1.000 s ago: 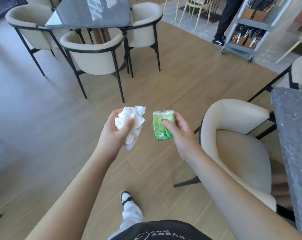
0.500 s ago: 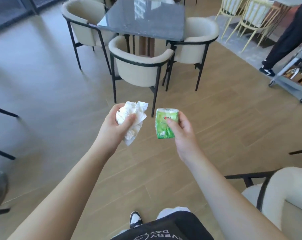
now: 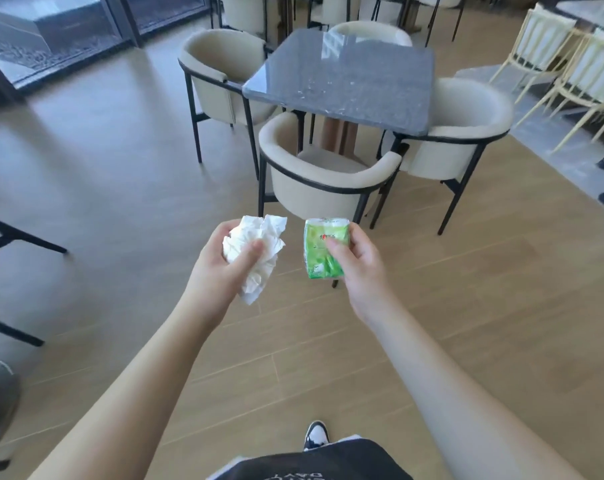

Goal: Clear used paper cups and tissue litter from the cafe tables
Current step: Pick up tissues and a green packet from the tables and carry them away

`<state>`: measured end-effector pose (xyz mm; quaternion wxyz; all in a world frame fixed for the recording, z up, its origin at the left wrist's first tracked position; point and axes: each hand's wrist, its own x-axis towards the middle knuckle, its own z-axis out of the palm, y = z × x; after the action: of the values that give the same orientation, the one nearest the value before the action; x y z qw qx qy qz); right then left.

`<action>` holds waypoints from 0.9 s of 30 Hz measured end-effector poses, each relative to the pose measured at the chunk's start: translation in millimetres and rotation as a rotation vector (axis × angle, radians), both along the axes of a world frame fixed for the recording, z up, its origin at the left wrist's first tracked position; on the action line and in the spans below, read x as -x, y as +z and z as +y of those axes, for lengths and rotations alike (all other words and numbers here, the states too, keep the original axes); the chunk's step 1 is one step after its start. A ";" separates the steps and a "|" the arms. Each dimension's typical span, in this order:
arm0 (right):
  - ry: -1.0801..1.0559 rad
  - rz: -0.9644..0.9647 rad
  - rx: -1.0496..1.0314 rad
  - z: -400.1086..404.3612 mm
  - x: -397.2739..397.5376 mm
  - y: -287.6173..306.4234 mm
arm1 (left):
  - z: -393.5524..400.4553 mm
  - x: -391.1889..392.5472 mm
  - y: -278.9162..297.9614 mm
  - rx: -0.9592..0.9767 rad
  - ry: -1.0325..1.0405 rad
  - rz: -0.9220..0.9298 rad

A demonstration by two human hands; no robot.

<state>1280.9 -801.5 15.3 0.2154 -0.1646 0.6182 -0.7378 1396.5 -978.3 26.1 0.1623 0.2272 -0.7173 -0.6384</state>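
Tissue litter comes as two items: one crumpled white tissue wad gripped in the left hand, and one green tissue packet pinched by the right hand. Ahead, four cream chairs ring one grey table.

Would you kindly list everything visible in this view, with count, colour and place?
crumpled tissue: one, white, in left hand
tissue packet: one, green, in right hand
table: one, grey stone top, ahead
armchairs: four, cream with black frames, round the table
slatted chairs: at least two, pale yellow, far right
floor: wood planks
left hand: grips the tissue
right hand: pinches the packet
shoe: one, black and white, bottom centre
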 end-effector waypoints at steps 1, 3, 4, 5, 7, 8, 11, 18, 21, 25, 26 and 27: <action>0.016 -0.001 -0.008 -11.4 14.8 2.4 | -9.8 9.7 -1.2 0.002 0.012 -0.001; 0.027 -0.003 -0.018 -36.3 40.4 5.9 | -31.3 26.8 -2.2 -0.008 0.038 -0.006; 0.033 -0.009 -0.021 -50.0 52.0 6.5 | -43.6 35.0 -3.2 -0.012 0.053 -0.009; 0.042 -0.016 -0.026 -64.5 62.4 6.1 | -57.0 43.0 -4.7 -0.014 0.067 -0.014; 0.070 -0.026 -0.036 -96.0 79.6 2.1 | -87.7 57.4 -10.3 -0.023 0.088 -0.019; 0.089 -0.033 -0.037 -114.7 86.8 -0.7 | -105.6 63.9 -13.4 -0.027 0.101 -0.021; 0.124 -0.046 -0.044 -177.9 107.8 -12.3 | -167.5 83.2 -23.9 -0.029 0.145 -0.024; 0.173 -0.049 -0.053 -343.1 141.0 -14.8 | -330.3 109.2 -14.5 -0.036 0.203 -0.030; 0.190 -0.018 -0.048 -402.7 157.4 -9.8 | -385.4 125.2 -8.7 -0.040 0.204 -0.034; 0.204 -0.016 -0.012 -470.0 192.5 -7.2 | -451.7 157.6 -6.7 -0.026 0.218 -0.028; 0.203 -0.019 -0.010 -485.4 203.6 -8.1 | -467.7 167.3 -7.1 -0.026 0.220 -0.023; 0.202 -0.015 -0.010 -500.6 215.8 -9.4 | -483.6 178.0 -7.9 -0.025 0.222 -0.020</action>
<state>1065.2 -1302.1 5.9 0.2940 -0.2193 0.6005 -0.7105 1218.5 -1461.9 18.2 0.2221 0.3134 -0.6812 -0.6232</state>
